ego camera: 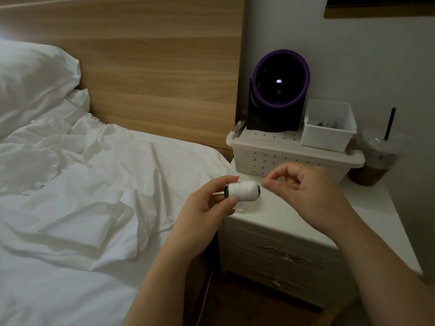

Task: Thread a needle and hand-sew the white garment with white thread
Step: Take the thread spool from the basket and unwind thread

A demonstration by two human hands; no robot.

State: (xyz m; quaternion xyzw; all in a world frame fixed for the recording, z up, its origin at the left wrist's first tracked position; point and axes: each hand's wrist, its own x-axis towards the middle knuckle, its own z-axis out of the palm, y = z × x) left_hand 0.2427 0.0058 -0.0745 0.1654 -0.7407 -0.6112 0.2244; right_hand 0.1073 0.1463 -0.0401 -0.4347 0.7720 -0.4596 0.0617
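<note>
One spool (pixel 242 191); brown drink (pixel 367 176) in cup (pixel 377 150)

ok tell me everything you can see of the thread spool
The spool is a reel wound with white thread, with a green rim at its left end and a dark one at its right. It lies sideways in the air over the nightstand's edge. The left hand pinches its left end; the right hand's fingers close just beside its right end. No loose strand shows.
</note>
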